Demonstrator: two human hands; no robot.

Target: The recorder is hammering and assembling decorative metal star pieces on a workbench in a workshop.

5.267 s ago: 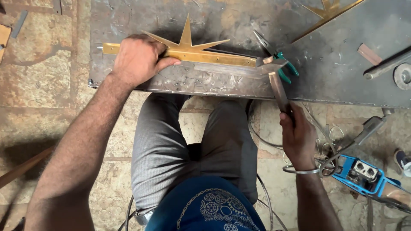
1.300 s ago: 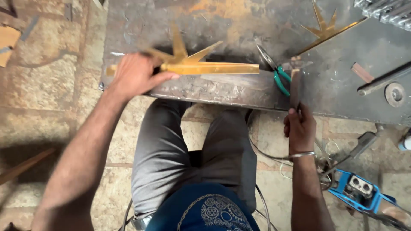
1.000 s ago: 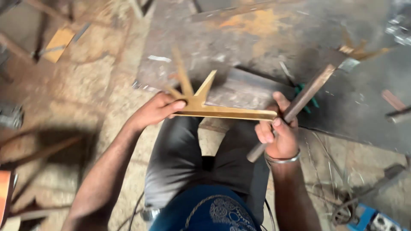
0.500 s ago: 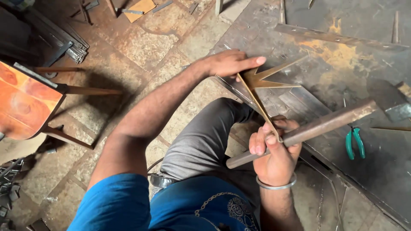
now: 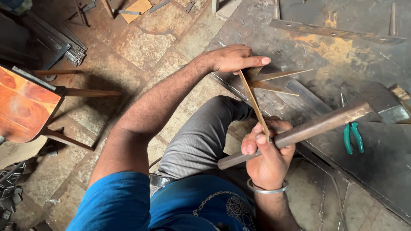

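My left hand presses down on the spiked end of a gold-painted metal star piece that lies over the edge of a dark steel work plate. My right hand grips the wooden handle of a hammer, its heavy head up at the right. The thumb and fingers of that hand also pinch the near tip of the gold piece's long strip.
Green-handled pliers lie on the plate to the right. A rusty flat bar lies across the plate's far side. A wooden stool stands on the stone floor at the left, with metal scraps beyond it.
The view has swung left and tilted. My right hand lifted the hammer off the plate and came in to the gold piece's near end; my left hand stayed on the spikes.
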